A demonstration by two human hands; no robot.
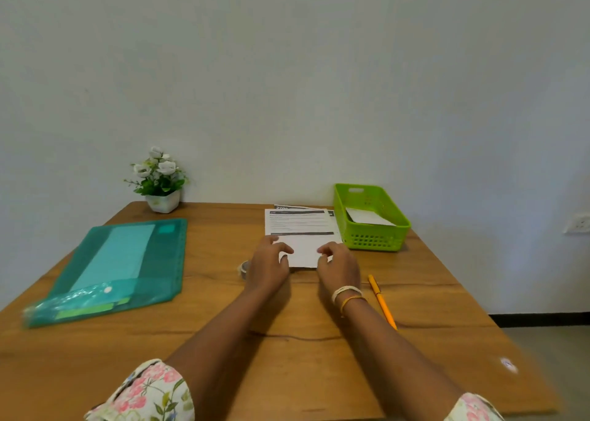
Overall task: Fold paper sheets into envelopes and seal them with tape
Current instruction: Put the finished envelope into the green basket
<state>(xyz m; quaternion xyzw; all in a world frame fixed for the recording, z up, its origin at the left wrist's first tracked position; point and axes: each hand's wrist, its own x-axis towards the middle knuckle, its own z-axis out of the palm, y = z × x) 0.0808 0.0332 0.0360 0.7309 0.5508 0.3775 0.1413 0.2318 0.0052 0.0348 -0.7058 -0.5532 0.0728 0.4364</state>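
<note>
Clutter sits around the work on the wooden table: a teal plastic folder lies towards the left edge, a small white pot of white flowers stands at the far edge against the wall, and a green basket rests near the far right corner with a white folded paper inside it. An orange pencil lies just to the right of the right wrist, and a roll of tape shows partly from behind the left hand, which hides most of it. Nothing lies between the person and the paper.

The printed sheet lies flat near the far edge, just left of the basket, on top of another sheet whose corner shows behind it. Its near part is folded up, blank side showing.

Both hands rest on that folded flap. The left hand's fingers are curled and loosely spread, tips pressing the flap's left part. The right hand (wearing white and yellow bands at the wrist) has its fingers bent, tips on the flap's right part. Neither hand grasps anything; both only press down.
</note>
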